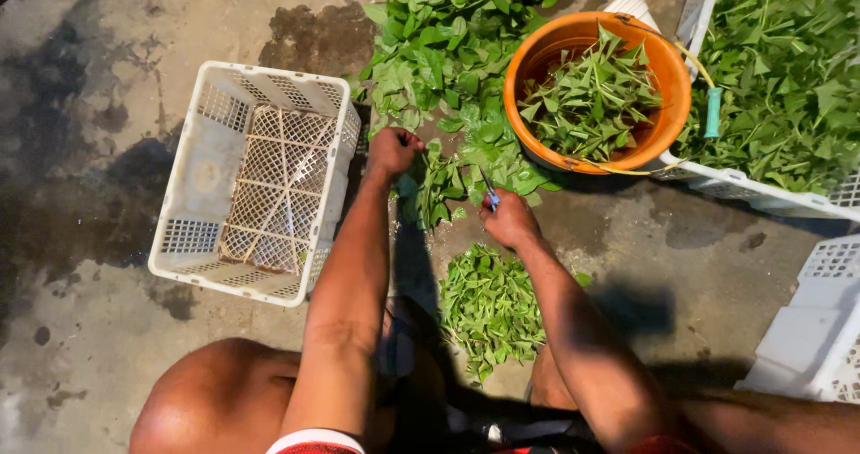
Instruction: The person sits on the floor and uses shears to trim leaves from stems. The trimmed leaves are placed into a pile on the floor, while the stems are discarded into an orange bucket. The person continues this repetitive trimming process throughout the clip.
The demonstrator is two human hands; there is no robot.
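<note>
Both hands at frame ctr, trimming step: left hand (392, 152) clenched on leafy bunch (436, 185), right hand (507, 218) gripping scissors (489, 192); next cut likely needs blades across stems.

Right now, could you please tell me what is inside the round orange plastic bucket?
The round orange plastic bucket holds a heap of loose green leafy stems, piled below its rim. The leaves cover the bottom, so anything underneath them cannot be seen.
</note>
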